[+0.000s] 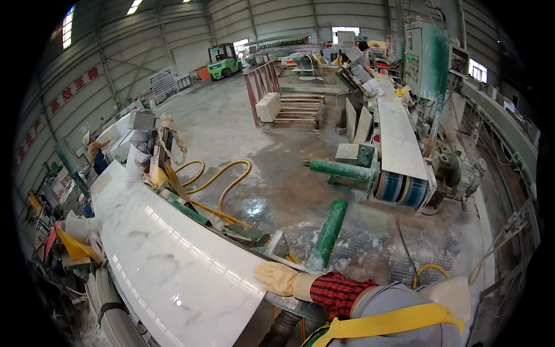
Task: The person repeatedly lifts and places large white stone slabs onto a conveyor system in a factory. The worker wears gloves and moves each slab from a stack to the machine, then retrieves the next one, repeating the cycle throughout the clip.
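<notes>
Lying flat from 6 to 9 o'clock: a long white stone slab (185,260), faintly grey-veined, its glossy top streaked with reflections. Reaching in from 5 o'clock in a red-and-black checked sleeve (341,294): probably the right hand (277,279), cream-gloved, at the slab's nearest corner, towards 6 o'clock. Fingers fairly straight at the edge; cannot tell whether gripping or merely resting. Left hand out of view.

Likely heavy, stiff and brittle, apt to chip at corners or crack if bent; probably slippery on the polished face, more so if wet. Best held from beneath along both long edges, well in from the corners, with even support.

At 9 to 10 o'clock, high on the wall (133,75): large red lettering (75,89) in a slanting row. At 2 o'clock: a green-and-pale control box (412,58), markings too small to read. On the slab, no label visible.
</notes>
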Motion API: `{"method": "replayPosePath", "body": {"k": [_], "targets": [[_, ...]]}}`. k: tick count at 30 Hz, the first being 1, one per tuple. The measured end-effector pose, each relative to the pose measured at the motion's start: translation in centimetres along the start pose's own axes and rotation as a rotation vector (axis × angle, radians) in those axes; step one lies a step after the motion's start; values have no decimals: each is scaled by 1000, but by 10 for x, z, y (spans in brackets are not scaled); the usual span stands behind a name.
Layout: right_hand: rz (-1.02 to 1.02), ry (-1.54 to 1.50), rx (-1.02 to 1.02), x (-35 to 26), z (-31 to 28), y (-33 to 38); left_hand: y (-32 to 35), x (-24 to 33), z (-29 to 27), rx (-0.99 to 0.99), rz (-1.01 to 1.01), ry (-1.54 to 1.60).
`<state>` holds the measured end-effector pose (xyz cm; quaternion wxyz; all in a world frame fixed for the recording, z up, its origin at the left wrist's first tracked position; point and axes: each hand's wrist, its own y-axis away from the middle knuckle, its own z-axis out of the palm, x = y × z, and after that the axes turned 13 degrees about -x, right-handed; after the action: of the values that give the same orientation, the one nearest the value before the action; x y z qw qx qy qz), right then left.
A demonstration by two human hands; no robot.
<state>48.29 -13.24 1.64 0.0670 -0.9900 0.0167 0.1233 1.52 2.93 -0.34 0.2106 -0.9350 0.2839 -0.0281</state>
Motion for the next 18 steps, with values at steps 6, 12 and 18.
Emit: {"method": "replayPosePath", "body": {"k": [6, 12, 18], "targets": [[-99, -69, 29, 19, 4, -2, -4, 11, -15, -167, -94, -1], [-100, -73, 139, 16, 5, 3, -1, 11, -17, -210, -74, 24], [-108, -107, 149, 14, 1, 4, 0, 6, -12, -79, -18, -26]]}}
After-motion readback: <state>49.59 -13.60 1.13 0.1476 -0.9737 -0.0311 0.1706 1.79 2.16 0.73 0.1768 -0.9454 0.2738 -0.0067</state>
